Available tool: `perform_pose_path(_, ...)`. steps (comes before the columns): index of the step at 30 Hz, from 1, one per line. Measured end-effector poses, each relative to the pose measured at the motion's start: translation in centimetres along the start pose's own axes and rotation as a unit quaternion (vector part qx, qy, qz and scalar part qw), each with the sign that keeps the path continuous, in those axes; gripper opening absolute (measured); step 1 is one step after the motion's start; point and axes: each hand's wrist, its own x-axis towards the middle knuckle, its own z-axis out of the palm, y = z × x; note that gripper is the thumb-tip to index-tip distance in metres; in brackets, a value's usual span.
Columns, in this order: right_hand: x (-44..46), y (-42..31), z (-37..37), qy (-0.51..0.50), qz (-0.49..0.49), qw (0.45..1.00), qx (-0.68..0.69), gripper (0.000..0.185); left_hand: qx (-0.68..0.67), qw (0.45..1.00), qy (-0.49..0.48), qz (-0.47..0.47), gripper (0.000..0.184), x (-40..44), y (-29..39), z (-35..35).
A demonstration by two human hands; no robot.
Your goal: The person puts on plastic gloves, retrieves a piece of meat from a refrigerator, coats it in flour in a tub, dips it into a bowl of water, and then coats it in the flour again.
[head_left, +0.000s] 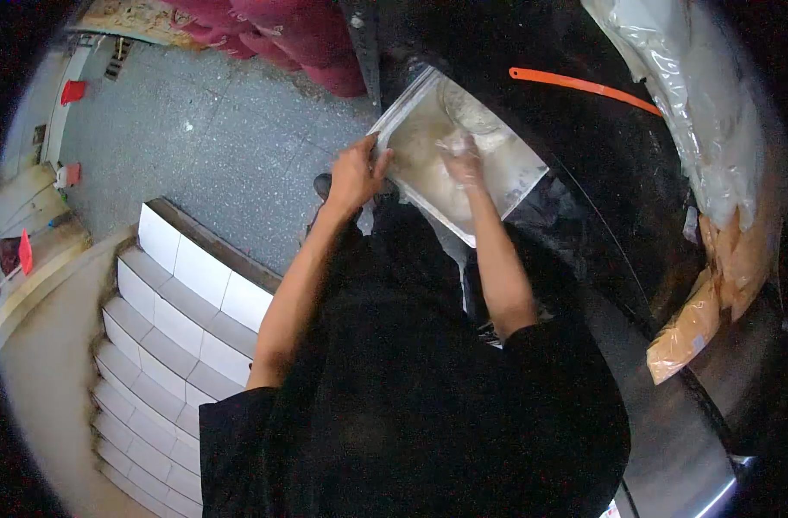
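A pale rectangular metal-rimmed bin, tilted in the view, has white powder that looks like flour over its bottom. My left hand is closed over the bin's near left edge, thumb toward the inside. Inside the bin, my right hand has its fingers curled and coated white. Whatever they hold, if anything, is lost in the powder. Just beyond those fingers, a round bowl or sieve with white powder in it sits at the far end of the bin.
A dark surface with an orange strip lies to the right. Plastic bags and a tan packet are farther right. Dark red sacks stand at the top. White tiled steps rise at left beside a grey speckled floor.
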Motion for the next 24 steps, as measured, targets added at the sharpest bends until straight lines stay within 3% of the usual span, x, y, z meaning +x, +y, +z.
perform_pose_path(2, -0.4, 0.4, -0.1, -0.046, 0.089, 0.966, 0.24, 0.053, -0.01, 1.0, 0.006, -0.005, 0.03, 0.1, -0.3, 0.2)
perform_pose_path(4, -0.1, 1.3, 0.3, -0.109, 0.162, 0.916, 0.351, 0.048, 0.022, 1.0, -0.004, -0.014, 0.029, 0.3, -0.4, 0.1)
perform_pose_path(6, 1.9, 2.5, 0.7, -0.178, 0.219, 0.896, 0.344, 0.044, 0.033, 0.999, -0.015, -0.024, 0.028, 0.2, -0.3, 0.0)
perform_pose_path(7, 3.9, 6.7, 5.5, -0.133, 0.227, 0.933, 0.247, 0.034, 0.029, 0.999, -0.019, -0.029, 0.028, 0.3, -0.2, -0.2)
perform_pose_path(10, 0.7, 4.1, 6.0, -0.118, -0.031, 0.989, 0.079, 0.031, 0.03, 0.999, -0.012, -0.028, 0.028, -0.1, -0.4, 0.0)
perform_pose_path(13, -1.1, 0.5, 6.2, -0.085, -0.296, 0.946, -0.097, 0.03, 0.026, 0.999, -0.014, -0.03, 0.029, 0.1, 0.0, -0.1)
perform_pose_path(20, 3.8, 5.0, 11.9, -0.222, -0.187, 0.945, 0.153, 0.046, 0.024, 0.999, 0.003, -0.042, 0.033, -0.3, 0.2, -0.5)
perform_pose_path(23, 3.6, 1.5, 11.3, -0.176, -0.223, 0.959, -0.001, 0.047, 0.027, 0.999, -0.006, -0.029, 0.034, -0.1, -0.3, -0.1)
perform_pose_path(24, 4.1, 3.3, 11.6, -0.156, -0.212, 0.964, 0.034, 0.044, 0.032, 0.999, -0.008, -0.033, 0.034, 0.0, -0.2, -0.1)
